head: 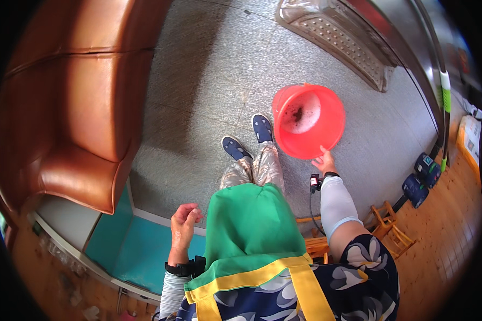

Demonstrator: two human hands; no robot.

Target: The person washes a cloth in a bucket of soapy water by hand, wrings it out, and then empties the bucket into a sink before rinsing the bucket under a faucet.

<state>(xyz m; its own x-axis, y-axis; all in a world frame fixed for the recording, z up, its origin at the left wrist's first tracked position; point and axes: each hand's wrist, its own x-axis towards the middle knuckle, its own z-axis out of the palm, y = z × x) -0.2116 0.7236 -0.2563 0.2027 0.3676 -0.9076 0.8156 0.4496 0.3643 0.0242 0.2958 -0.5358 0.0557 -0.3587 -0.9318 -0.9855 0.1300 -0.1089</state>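
Observation:
A red plastic bucket [310, 120] with whitish suds and dark debris at its bottom is in front of me, right of my feet. My right hand [324, 161] is at the bucket's near rim, thumb at the edge and fingers below; whether it grips the rim is hard to tell. My left hand [184, 218] hangs empty with bent fingers beside the green apron [253, 224] with yellow trim that I wear. Both wrists have black straps over pale sleeves.
A brown leather sofa [80, 108] fills the left side. A brown studded step-like object [337, 44] lies at the upper right. Small wooden stools [391, 228], dark blue dumbbells [415, 190] and a green-and-white pole [446, 96] are at the right. A teal-lined cabinet [148, 248] stands lower left.

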